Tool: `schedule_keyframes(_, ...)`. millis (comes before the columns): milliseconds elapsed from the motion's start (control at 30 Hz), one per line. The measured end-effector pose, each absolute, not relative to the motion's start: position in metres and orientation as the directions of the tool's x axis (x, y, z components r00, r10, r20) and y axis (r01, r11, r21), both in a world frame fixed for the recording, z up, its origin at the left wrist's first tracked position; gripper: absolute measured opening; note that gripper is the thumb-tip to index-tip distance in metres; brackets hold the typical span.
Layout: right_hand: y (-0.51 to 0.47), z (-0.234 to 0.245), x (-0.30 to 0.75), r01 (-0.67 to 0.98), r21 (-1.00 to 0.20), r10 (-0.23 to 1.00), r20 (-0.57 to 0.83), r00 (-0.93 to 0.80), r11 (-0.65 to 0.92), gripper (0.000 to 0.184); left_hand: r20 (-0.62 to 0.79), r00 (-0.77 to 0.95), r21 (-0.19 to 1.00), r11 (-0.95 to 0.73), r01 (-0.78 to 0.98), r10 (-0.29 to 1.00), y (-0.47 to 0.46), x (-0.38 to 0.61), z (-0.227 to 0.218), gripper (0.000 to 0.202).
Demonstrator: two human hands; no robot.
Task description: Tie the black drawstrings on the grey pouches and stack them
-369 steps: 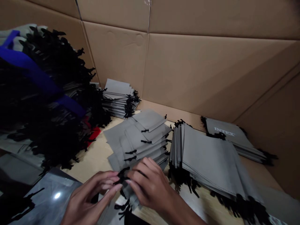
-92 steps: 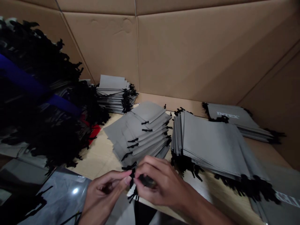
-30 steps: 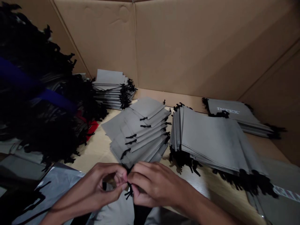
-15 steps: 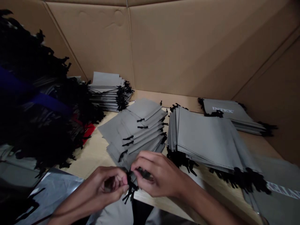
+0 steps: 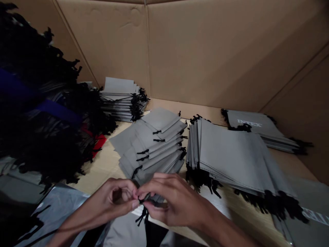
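Black cord [image 5: 141,200] sits at six o'clock, pinched between thumb and fingers of both left hand [image 5: 108,201] and right hand [image 5: 173,196], probably so each steadies the other. Toward twelve from them, grey pouches [image 5: 146,139] lie fanned, perhaps keeping corded corners separate; at ten, a blue strap [image 5: 60,111] crosses a dark heap [image 5: 51,144], likely binding it.
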State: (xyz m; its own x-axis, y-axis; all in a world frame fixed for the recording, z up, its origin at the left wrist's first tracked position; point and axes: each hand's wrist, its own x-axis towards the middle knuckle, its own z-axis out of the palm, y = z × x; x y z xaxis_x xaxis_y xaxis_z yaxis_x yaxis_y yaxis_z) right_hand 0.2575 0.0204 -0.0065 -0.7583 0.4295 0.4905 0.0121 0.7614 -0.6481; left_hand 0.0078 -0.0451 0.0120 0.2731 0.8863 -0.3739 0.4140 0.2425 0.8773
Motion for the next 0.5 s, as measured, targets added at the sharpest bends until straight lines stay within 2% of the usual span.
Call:
schedule_keyframes(133, 0.0184, -0.0102, 0.2559, 0.042, -0.624, 0.426, 0.482, -0.766, 0.781, 0.019, -0.369, 0.232, 0.901, 0.286, 0.325, 0.900, -0.0465, 0.0098, 0.0060, 0.024)
schedule_keyframes(300, 0.0183, -0.0115, 0.2539, 0.062, -0.543, 0.410, 0.549, -0.729, 0.838, 0.020, -0.351, 0.164, 0.929, 0.321, 0.184, 0.922, -0.0462, 0.0121, 0.0049, 0.025)
schedule_keyframes(500, 0.0141, -0.0117, 0.2552, 0.158, -0.427, 0.403, 0.578, -0.709, 0.890, 0.021, -0.360, 0.174, 0.929, 0.334, 0.161, 0.916, -0.0445, 0.0125, 0.0079, 0.022)
